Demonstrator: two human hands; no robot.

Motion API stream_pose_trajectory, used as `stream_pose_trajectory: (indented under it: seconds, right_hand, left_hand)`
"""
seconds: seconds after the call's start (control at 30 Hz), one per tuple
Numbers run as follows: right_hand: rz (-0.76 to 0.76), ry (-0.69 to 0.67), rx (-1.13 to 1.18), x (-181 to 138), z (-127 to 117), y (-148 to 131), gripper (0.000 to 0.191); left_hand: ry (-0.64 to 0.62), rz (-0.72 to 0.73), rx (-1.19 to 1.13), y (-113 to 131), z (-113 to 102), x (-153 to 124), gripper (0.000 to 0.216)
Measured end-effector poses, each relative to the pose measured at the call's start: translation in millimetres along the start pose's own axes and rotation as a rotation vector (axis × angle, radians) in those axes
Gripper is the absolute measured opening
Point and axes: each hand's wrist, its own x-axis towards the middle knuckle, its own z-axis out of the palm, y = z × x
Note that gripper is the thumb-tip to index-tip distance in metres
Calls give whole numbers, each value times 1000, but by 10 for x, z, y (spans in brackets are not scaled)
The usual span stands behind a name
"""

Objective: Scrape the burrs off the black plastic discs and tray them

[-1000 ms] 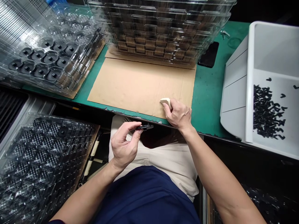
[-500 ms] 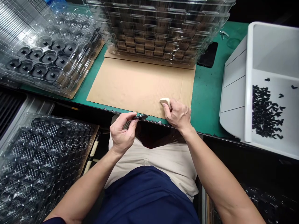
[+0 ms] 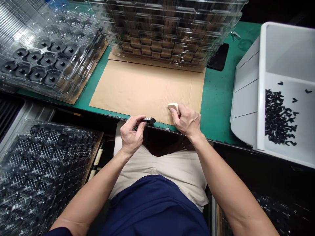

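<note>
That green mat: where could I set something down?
Bare green mat shows between the cardboard sheet and the white bin. The cardboard has room left of the right hand. Crowded: the stacked clear plastic trays along the back and left.

No text, label, brand or number can be read anywhere in view.

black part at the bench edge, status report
Left hand pinching small black part at the bench edge. Right hand holding cream sponge on cardboard sheet. Clear blister trays stacked beyond the sheet.
</note>
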Motion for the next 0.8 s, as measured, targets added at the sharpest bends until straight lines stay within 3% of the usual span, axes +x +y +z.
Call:
stream_pose_trajectory:
  seconds: [0.3, 0.47, 0.67, 0.8]
  right_hand:
    - [11, 5, -4, -3, 9, 1, 34]
    - [6, 10, -4, -2, 16, 0, 34]
    - [-1, 27, -14, -1, 27, 5, 36]
    - [1, 35, -33, -1, 34, 3, 36]
  left_hand:
    - [-28, -26, -44, -22, 33, 15, 15]
    - [-32, -2, -18, -96, 150, 181, 17]
    - [40, -68, 28, -195, 325, 401, 18]
    - [59, -22, 63, -238, 363, 401, 20]
